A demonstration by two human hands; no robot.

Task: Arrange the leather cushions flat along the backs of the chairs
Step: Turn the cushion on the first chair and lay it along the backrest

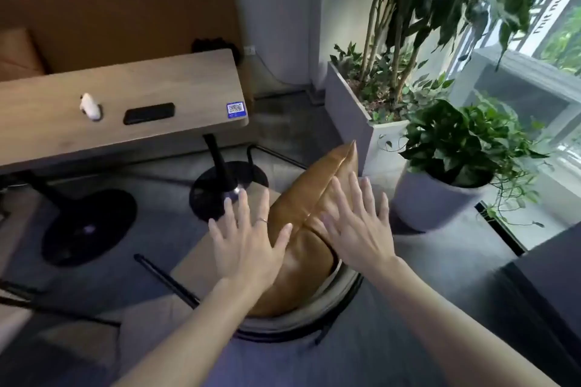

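A tan leather cushion point(309, 229) stands on edge in a round chair point(314, 314), leaning against its curved back. The left hand point(248, 242) and the right hand point(358, 226) hover over it, palms down and fingers point(338, 195) spread wide, gripping nothing. Behind, a phone point(149, 113) lies on the wooden desk point(176, 85).

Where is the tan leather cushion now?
In the head view, the tan leather cushion stands in the round chair, lower centre, between the left hand and right hand.
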